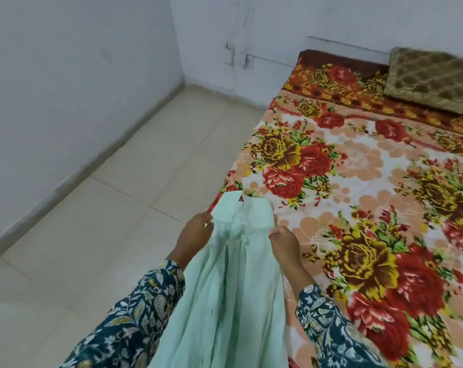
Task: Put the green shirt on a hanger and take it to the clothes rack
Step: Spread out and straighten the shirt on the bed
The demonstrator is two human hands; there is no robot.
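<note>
Closest to me, the green shirt (233, 301) hangs down between two patterned sleeves (134, 322), its hem out of view below the frame. Sweeping from the left now: pale wall (65, 88), then tiled floor (119, 208), with nothing on it that I can use. Next comes the left hand (195, 232), fingers curled, pinching the shirt's left shoulder edge. Collar and neck opening sit up top between the hands, just over the near corner of the bed (234, 181). Then the right hand (284, 241) does the same on the other shoulder, fist closed around a fold of cloth. I read that two-point hold as spreading the shoulders so the neck opens for a hanger and the fabric drops straight. Further right, a flowered blanket (371, 168) covers the bed, and a brown pillow (432, 78) lies at the far end by the wall. No hanger and no rack anywhere in my view, so I judge the hanging step is not yet begun; one has to be found first.
</note>
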